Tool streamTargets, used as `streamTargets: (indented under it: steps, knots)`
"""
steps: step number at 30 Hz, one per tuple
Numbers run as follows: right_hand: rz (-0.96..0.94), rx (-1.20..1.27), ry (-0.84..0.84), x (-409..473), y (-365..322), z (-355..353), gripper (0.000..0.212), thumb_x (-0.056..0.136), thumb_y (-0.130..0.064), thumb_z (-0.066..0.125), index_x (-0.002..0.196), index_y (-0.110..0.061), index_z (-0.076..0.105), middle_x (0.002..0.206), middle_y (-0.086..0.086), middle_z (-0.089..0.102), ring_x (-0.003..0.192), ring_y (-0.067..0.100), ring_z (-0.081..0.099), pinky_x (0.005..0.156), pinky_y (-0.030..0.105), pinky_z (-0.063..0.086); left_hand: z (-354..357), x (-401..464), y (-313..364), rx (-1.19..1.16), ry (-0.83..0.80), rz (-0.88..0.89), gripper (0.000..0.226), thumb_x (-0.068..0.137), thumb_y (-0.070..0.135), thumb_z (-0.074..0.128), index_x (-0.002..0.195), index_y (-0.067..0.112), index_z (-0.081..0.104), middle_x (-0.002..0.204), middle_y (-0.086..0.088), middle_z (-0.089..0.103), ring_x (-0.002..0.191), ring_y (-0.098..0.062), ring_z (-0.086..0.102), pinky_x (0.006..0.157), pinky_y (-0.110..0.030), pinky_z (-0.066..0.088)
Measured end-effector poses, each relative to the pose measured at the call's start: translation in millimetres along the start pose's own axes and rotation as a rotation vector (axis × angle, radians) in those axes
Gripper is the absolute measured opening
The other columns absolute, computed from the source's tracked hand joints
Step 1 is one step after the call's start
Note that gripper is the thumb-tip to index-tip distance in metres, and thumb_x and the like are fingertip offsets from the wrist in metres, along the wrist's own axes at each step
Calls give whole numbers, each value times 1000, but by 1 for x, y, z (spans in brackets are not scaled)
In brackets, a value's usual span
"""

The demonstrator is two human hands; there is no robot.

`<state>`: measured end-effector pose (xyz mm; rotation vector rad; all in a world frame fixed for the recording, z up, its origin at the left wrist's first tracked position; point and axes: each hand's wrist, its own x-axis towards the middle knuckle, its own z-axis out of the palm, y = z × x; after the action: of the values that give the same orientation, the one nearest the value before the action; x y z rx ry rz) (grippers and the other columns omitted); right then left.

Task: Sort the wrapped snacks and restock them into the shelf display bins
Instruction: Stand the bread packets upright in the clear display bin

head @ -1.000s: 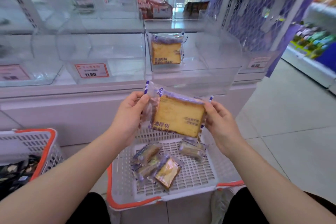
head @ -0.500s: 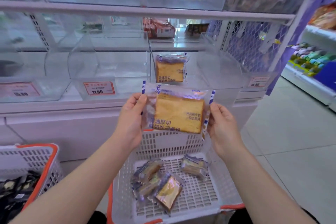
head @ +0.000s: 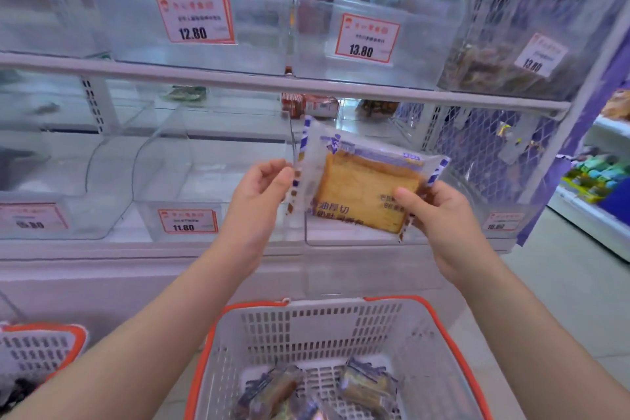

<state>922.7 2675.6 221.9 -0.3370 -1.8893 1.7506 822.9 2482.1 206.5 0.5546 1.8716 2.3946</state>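
A wrapped toast slice point(head: 361, 191) in a clear pack with blue-striped seams hangs tilted in front of a clear shelf bin point(head: 341, 239). My right hand point(head: 439, 215) grips its lower right corner, thumb on the front. My left hand point(head: 259, 191) sits at the pack's left seam with loosely curled fingers; only the thumb tip meets the edge. Below stands a white basket with an orange rim point(head: 306, 312) holding several smaller wrapped snacks point(head: 368, 385). Whatever lies inside the bin is hidden behind the held pack.
Clear bins with red price tags line two shelf levels; the 11.80 bin point(head: 187, 220) is just left of the pack. A second orange-rimmed basket point(head: 37, 348) sits at lower left. A purple mesh panel point(head: 494, 147) ends the shelf on the right, with tiled floor beyond.
The pack has risen and moved forward to the bin and now tilts. My left hand has loosened its hold on the left edge. My right thumb has slid onto the pack's front.
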Motion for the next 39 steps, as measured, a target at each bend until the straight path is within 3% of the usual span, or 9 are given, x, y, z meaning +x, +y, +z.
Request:
streamTargets:
  steps: [8,14,17,19,22,27,33,37,39]
  knots:
    - [247,-51,108,59,24,6,10,89,-1,58,93,-10,56,84,1,61,68,7,58,57,18,51,2,16,-18,256,-217,-122,32,84,20,65,114,26,56,119,10,62,112,-4,56,86,-13,41]
    - [513,-377,-159,95,44,24,25,86,1,61,109,-7,57,88,7,58,72,14,54,81,35,49,-6,17,-23,301,-259,-50,37,82,19,67,112,35,54,124,11,59,113,-7,56,98,-28,44]
    - [493,-584,-177,109,45,33,11,86,-5,63,94,-7,55,82,8,56,71,16,50,63,29,45,-6,18,-23,333,-262,-32,41,81,21,67,118,32,52,127,11,57,115,-7,55,98,-27,44]
    - [480,-673,-148,118,51,36,19,88,-5,60,107,-1,55,96,17,58,69,18,49,59,29,43,-7,18,-24,351,-257,-31,48,79,24,68,124,28,52,128,11,57,114,-5,56,99,-29,44]
    - [515,-533,-105,123,56,44,28,92,3,49,120,2,50,113,18,59,82,23,59,65,28,49,-7,15,-25,348,-238,-24,50,78,26,68,126,28,51,126,15,57,108,2,58,99,-30,45]
    - [502,-466,-255,117,51,44,27,95,-2,46,121,4,52,102,11,61,94,20,59,88,31,48,-7,13,-30,297,-219,-61,56,81,27,65,133,23,47,130,13,54,112,0,56,100,-31,44]
    - [114,-830,-237,82,20,26,32,95,-23,50,125,-12,51,122,5,56,109,21,54,89,30,42,-6,-2,-39,130,-141,-144,32,90,29,53,120,19,57,118,7,63,107,-6,60,88,-28,49]
    - [-238,-548,-340,17,5,10,27,93,-4,47,87,-26,60,83,-1,67,59,3,54,57,12,43,-15,-12,-64,-147,-14,-414,20,93,27,48,104,16,61,94,5,70,88,-10,66,74,-27,49]
    - [-319,-582,-441,-18,11,5,28,91,-6,49,83,-31,60,72,-13,64,58,2,54,56,11,41,-19,-21,-87,-58,51,-508,13,92,22,51,97,15,61,91,1,68,81,-14,64,68,-25,47]
